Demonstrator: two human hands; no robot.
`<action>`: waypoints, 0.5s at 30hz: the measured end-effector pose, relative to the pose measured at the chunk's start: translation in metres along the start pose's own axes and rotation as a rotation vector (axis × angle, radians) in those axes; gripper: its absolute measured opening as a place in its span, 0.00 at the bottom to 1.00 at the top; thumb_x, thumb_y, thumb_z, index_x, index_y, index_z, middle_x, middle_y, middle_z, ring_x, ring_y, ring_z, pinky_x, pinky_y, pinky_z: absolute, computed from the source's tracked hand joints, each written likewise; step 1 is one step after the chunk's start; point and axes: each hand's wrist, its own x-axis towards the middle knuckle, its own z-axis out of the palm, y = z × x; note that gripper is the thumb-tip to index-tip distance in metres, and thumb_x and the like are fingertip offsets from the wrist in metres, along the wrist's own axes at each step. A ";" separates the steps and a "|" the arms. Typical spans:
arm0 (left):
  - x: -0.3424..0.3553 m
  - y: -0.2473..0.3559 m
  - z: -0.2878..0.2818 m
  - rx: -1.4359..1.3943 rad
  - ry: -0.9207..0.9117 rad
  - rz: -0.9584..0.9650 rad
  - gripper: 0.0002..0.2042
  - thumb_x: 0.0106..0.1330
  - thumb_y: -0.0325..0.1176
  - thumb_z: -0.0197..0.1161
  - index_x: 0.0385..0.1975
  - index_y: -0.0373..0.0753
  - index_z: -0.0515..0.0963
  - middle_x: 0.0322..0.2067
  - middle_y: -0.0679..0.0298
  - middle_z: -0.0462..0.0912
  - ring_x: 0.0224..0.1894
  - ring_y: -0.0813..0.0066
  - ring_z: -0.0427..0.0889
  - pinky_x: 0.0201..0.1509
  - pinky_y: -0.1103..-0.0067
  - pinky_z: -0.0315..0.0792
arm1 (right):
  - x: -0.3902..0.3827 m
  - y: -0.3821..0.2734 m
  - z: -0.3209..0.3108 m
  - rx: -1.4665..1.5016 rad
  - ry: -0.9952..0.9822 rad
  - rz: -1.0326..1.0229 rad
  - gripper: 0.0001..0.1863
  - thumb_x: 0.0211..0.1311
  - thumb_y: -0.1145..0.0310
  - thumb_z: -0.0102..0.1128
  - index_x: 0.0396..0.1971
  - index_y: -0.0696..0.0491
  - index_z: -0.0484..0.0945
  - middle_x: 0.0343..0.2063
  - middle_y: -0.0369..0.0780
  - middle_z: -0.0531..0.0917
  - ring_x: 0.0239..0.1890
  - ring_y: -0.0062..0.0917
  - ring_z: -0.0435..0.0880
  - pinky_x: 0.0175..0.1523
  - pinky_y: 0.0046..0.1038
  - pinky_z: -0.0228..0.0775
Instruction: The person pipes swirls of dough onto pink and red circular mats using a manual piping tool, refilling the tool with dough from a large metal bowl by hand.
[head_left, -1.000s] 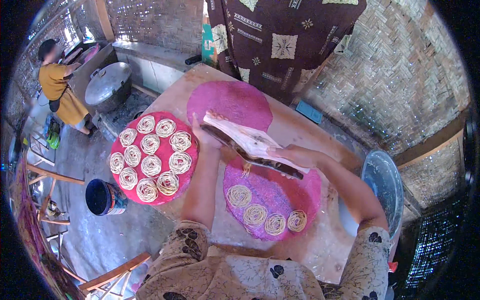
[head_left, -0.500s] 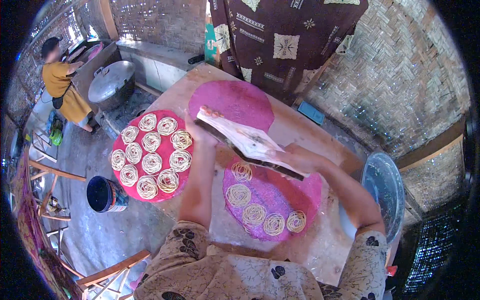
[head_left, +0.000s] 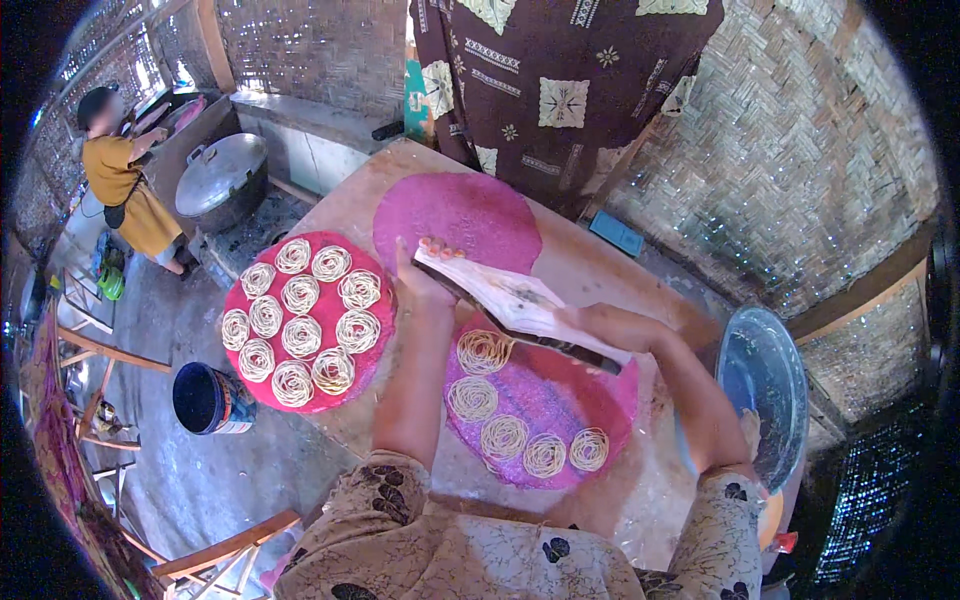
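Observation:
My left hand point(head_left: 430, 270) grips the upper left end of a long pale wooden tool point(head_left: 490, 285) with a dark lower edge, fingertips curled over its top. My right hand point(head_left: 610, 330) grips its lower right part. The tool is tilted over a pink round mat point(head_left: 560, 400), which bears several pale noodle coils point(head_left: 504, 436) in a curve along its left and lower side. At the left a red-pink round mat point(head_left: 327, 300) is covered with several coils. Behind the tool lies a bare pink mat point(head_left: 440, 200).
Worktable point(head_left: 350, 185); water-holding basin point(head_left: 765, 360) at right; blue flat object point(head_left: 616, 234); lidded pot point(head_left: 222, 175); dark bucket point(head_left: 205, 398) and wooden frames point(head_left: 225, 548) at left on the floor; patterned hanging cloth point(head_left: 560, 60). A co-worker point(head_left: 125, 180) in mustard clothing stands at the back left.
A coil at the upper left of the middle mat, only loose strands a second ago, now shows as a full nest. The tool and both hands have shifted slightly right.

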 end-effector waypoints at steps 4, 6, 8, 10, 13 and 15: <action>0.006 0.003 -0.005 -0.045 -0.033 0.028 0.18 0.63 0.51 0.42 0.20 0.46 0.66 0.14 0.71 0.62 0.18 0.76 0.62 0.30 0.76 0.61 | 0.030 0.035 0.010 0.781 -0.333 -0.235 0.42 0.56 0.30 0.28 0.57 0.51 0.58 0.34 0.49 0.79 0.27 0.34 0.80 0.30 0.31 0.74; 0.009 0.003 -0.010 -0.061 -0.042 0.077 0.17 0.63 0.50 0.43 0.20 0.46 0.66 0.15 0.72 0.63 0.19 0.78 0.62 0.29 0.78 0.61 | 0.072 0.061 0.026 0.902 -0.408 -0.320 0.40 0.56 0.33 0.30 0.56 0.51 0.59 0.34 0.49 0.79 0.28 0.34 0.80 0.31 0.32 0.74; 0.016 0.006 -0.025 -0.070 -0.053 0.125 0.16 0.63 0.49 0.43 0.20 0.46 0.66 0.15 0.73 0.63 0.20 0.78 0.62 0.29 0.78 0.61 | 0.099 0.074 0.040 0.941 -0.425 -0.357 0.38 0.56 0.35 0.32 0.56 0.51 0.60 0.35 0.49 0.78 0.29 0.35 0.79 0.32 0.32 0.74; 0.018 0.010 -0.033 -0.073 -0.056 0.154 0.16 0.63 0.49 0.44 0.19 0.47 0.67 0.15 0.73 0.63 0.20 0.79 0.62 0.28 0.78 0.62 | 0.111 0.081 0.044 0.900 -0.406 -0.367 0.37 0.56 0.37 0.34 0.55 0.51 0.61 0.36 0.49 0.78 0.30 0.36 0.79 0.33 0.33 0.74; 0.025 0.019 -0.040 -0.079 -0.103 0.185 0.15 0.63 0.48 0.45 0.19 0.47 0.67 0.15 0.73 0.65 0.18 0.80 0.63 0.28 0.78 0.61 | 0.117 0.079 0.043 0.757 -0.340 -0.330 0.34 0.56 0.40 0.37 0.54 0.51 0.63 0.37 0.50 0.78 0.32 0.38 0.79 0.35 0.34 0.73; 0.036 0.036 -0.051 -0.098 -0.192 0.228 0.15 0.63 0.47 0.45 0.18 0.47 0.67 0.15 0.73 0.66 0.17 0.80 0.64 0.27 0.79 0.61 | 0.119 0.073 0.042 0.641 -0.286 -0.302 0.32 0.56 0.42 0.39 0.53 0.51 0.64 0.38 0.50 0.78 0.33 0.39 0.79 0.36 0.35 0.73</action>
